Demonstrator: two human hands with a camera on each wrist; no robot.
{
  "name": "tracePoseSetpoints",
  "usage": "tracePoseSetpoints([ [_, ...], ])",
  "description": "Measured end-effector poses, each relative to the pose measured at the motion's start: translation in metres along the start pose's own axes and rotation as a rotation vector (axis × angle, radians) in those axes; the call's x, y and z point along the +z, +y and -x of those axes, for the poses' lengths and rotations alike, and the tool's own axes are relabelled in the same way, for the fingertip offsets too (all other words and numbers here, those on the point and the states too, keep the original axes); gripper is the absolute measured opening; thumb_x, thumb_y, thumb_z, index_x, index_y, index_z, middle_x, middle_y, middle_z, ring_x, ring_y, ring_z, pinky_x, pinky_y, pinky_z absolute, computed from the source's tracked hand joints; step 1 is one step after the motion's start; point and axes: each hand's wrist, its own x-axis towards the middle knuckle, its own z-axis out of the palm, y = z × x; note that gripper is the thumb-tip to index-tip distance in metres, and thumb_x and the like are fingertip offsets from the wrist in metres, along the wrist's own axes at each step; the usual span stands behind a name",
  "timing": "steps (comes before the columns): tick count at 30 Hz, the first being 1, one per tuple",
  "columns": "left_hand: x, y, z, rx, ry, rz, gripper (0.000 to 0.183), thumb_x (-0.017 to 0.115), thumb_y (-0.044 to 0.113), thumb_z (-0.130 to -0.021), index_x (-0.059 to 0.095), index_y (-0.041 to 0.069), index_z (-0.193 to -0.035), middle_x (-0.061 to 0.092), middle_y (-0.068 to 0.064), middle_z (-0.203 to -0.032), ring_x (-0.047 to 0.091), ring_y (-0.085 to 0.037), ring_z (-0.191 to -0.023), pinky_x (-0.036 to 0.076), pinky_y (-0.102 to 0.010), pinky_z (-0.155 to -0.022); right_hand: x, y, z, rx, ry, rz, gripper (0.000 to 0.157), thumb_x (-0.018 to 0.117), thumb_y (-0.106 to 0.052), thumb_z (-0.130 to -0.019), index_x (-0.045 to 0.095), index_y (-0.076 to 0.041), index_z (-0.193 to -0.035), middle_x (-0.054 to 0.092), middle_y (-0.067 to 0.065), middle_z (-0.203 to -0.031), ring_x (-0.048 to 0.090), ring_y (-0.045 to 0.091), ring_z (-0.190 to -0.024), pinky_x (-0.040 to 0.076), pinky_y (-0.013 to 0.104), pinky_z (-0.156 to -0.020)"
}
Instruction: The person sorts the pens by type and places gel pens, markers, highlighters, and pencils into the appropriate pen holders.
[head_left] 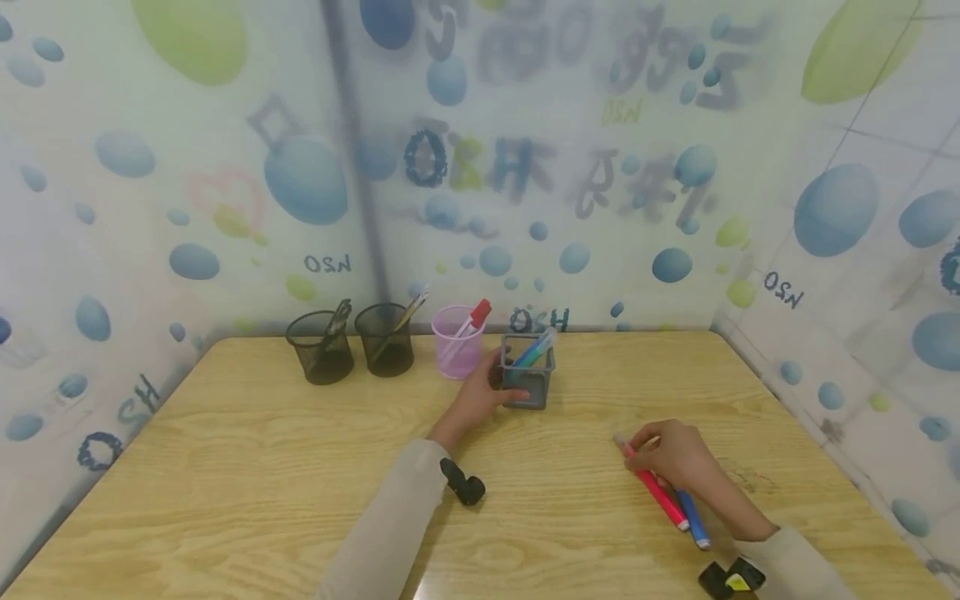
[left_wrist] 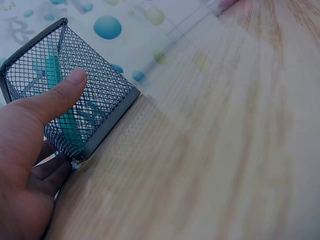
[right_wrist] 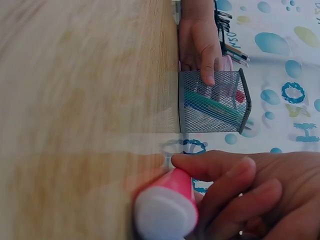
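Observation:
My left hand point(head_left: 478, 395) holds a grey square mesh pen holder point(head_left: 529, 388) by its left side, thumb across the near face in the left wrist view. Blue and green pens point(head_left: 532, 353) lean inside the holder, their tops above the rim. On the right, my right hand point(head_left: 681, 454) pinches a pinkish-red marker point(head_left: 662, 502) between thumb and fingers. The marker's white end point(right_wrist: 165, 214) looms close in the right wrist view. Beside it on the table lies a blue marker point(head_left: 693, 521), partly covered by the hand.
Left of the square holder stand a pink mesh cup point(head_left: 447, 354) with a red-capped marker point(head_left: 481, 312) and two black mesh cups, one point(head_left: 390, 358) with pencils, the other point(head_left: 324, 362) with dark items. A patterned wall covering point(head_left: 465, 242) borders the wooden table point(head_left: 247, 467).

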Motion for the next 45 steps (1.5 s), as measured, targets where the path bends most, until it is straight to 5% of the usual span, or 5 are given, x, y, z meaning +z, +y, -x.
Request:
tracePoseSetpoints([
  [12,0.0,-0.001,0.001,-0.006,0.004,-0.01,0.088,0.081,0.027,-0.077,0.032,0.013,-0.148,0.046,-0.01,-0.14,0.046,-0.027,-0.126,0.037,-0.039,-0.106,-0.008,-0.004,-0.001,-0.026,0.054,-0.028,0.026,0.076,-0.017,-0.078,0.07,-0.001,-0.098,0.068,0.007,-0.079,0.057,0.016,-0.056,0.048,0.031,-0.047],
  [21,0.0,-0.001,0.001,-0.007,-0.002,-0.012,0.089,0.081,0.029,-0.077,0.031,0.012,-0.148,0.046,-0.01,-0.139,0.046,-0.028,-0.126,0.037,-0.04,-0.106,-0.031,-0.029,-0.005,-0.08,0.072,-0.261,0.032,0.066,-0.018,-0.089,0.057,0.003,-0.112,0.065,0.008,-0.071,0.053,0.022,-0.051,0.041,0.027,-0.043],
  [27,-0.001,-0.001,0.001,-0.012,-0.005,-0.017,0.09,0.081,0.031,-0.077,0.03,0.013,-0.149,0.045,-0.008,-0.14,0.045,-0.026,-0.127,0.037,-0.039,-0.106,-0.039,-0.049,-0.009,-0.084,0.095,-0.351,0.035,0.061,-0.016,-0.092,0.053,0.007,-0.117,0.065,0.007,-0.072,0.057,0.017,-0.054,0.048,0.026,-0.051],
  [38,-0.001,0.0,0.001,-0.004,0.001,0.003,0.09,0.082,0.029,-0.076,0.031,0.014,-0.149,0.045,-0.011,-0.141,0.047,-0.027,-0.125,0.038,-0.039,-0.105,-0.04,-0.082,-0.024,-0.095,0.195,-0.547,0.042,0.058,-0.02,-0.094,0.05,0.011,-0.122,0.065,0.004,-0.083,0.063,0.011,-0.06,0.054,0.021,-0.061],
  [45,0.0,-0.001,0.0,0.0,0.007,-0.023,0.089,0.082,0.028,-0.076,0.033,0.014,-0.148,0.048,-0.009,-0.136,0.049,-0.025,-0.121,0.04,-0.038,-0.103,-0.034,-0.1,-0.034,-0.079,0.298,-0.724,0.031,0.061,-0.015,-0.092,0.054,0.009,-0.111,0.066,-0.001,-0.068,0.062,0.008,-0.057,0.054,0.018,-0.061],
])
